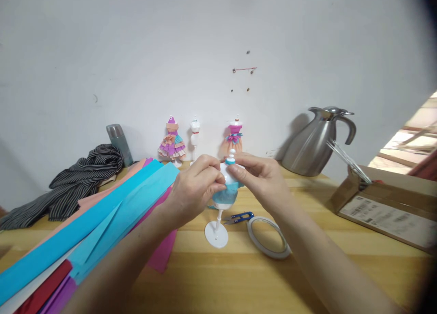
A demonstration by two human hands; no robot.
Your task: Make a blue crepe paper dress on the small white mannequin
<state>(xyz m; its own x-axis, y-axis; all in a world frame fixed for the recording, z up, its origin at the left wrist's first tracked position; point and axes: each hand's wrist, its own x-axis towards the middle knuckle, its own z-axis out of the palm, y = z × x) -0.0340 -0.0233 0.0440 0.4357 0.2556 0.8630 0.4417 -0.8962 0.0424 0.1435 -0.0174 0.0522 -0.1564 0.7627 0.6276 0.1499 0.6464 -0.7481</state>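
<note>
A small white dress form [229,172] leans slightly on its stand, with its round base [216,235] on the table in front of me. Light blue crepe paper [226,194] is wrapped around its bust, and a blue band circles its neck. My left hand [196,186] is closed, fingers pinched at the left edge of the bust where the paper meets it. My right hand [261,175] holds the form's shoulder from the right, thumb in front and fingers behind. Blue-handled thread snips [241,217] and a roll of double-sided tape [268,236] lie beside the base.
Coloured crepe paper strips [102,227] cover the left side, near a striped cloth [85,179] and a bottle [119,143]. Dressed miniature forms [171,141] stand by the wall. A steel jug [310,143] and a cardboard box [385,209] are on the right.
</note>
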